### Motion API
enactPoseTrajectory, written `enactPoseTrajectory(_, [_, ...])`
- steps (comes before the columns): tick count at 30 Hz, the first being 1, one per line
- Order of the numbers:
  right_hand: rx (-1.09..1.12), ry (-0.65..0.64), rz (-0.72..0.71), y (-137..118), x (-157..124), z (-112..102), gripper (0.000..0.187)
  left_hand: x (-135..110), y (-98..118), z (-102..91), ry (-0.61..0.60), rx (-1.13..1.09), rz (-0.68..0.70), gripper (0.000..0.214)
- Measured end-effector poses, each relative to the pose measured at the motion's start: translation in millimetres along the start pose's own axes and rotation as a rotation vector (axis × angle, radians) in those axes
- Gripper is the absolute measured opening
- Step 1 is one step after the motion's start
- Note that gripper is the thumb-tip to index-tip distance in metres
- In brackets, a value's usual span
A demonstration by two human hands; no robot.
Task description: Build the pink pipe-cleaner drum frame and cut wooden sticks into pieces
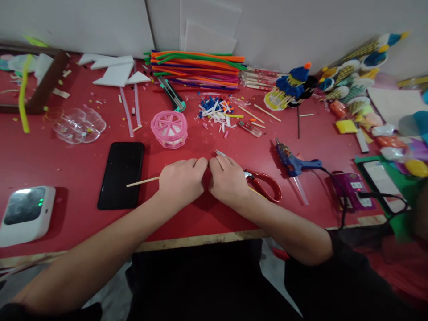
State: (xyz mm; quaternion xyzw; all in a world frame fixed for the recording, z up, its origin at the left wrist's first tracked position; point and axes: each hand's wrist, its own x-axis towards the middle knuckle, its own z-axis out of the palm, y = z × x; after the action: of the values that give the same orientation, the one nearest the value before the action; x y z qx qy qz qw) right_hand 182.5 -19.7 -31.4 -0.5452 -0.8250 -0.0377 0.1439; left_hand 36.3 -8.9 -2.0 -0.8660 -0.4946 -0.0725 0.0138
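Observation:
My left hand [182, 178] is closed in a fist around a thin wooden stick [143, 182], whose free end points left over a black phone [122, 174]. Knuckle to knuckle beside it, my right hand [229, 178] is closed too, seemingly on the same stick; a thin yellowish length shows below its wrist side. What lies inside the fingers is hidden. Red-handled scissors [269, 186] lie on the table under and beside my right hand, their tip showing past the knuckles. Just beyond my left hand stands a small pink wheel-shaped craft piece [170, 129].
A blue glue gun [294, 160] with a cord lies to the right, near a purple box [352, 191]. Behind are pipe cleaners [197, 69], a green cutter [171, 93], cut scraps [217, 111] and a blue tufted figure [294, 84]. A white device [28, 214] stands left.

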Motion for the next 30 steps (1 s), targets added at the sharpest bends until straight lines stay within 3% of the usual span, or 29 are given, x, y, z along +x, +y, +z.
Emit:
enactPoseTrajectory(6, [0.084,0.049,-0.052,7,3,-3,0.025,5,-3,-4.5,0.013,0.035,0.045,0.024])
enactPoseTrajectory(10, [0.115,0.063,-0.163,14,2,0,0.027,5,-19,-4.1,0.028,0.025,0.165,0.023])
enactPoseTrajectory(13, [0.216,0.05,-0.262,15,2,-2,0.031,5,-36,-3.8,-0.002,-0.105,0.323,0.021])
enactPoseTrajectory(15, [0.349,0.09,-0.237,15,3,-7,0.032,5,-43,-6.6,0.04,-0.295,0.341,0.022])
enactPoseTrajectory(20, [0.699,0.258,-0.011,15,10,-23,0.019,3,-43,-31.2,0.147,-0.814,0.078,0.022])
enactPoseTrajectory(23, [0.852,0.236,0.152,17,13,-23,0.012,3,-46,-47.7,0.23,-1.287,-0.113,0.02])
enactPoseTrajectory(26, [1.156,0.145,0.306,18,14,-18,0.028,9,-51,-50.2,0.171,-1.716,-0.316,0.022])
enactPoseTrajectory(28, [1.351,0.118,0.393,18,14,-16,0.036,13,-52,-41.8,0.033,-1.904,-0.474,0.024])
enactPoseTrajectory(30, [1.484,0.101,0.464,20,15,-15,0.032,16,-47,-29.2,-0.126,-1.986,-0.637,0.019])
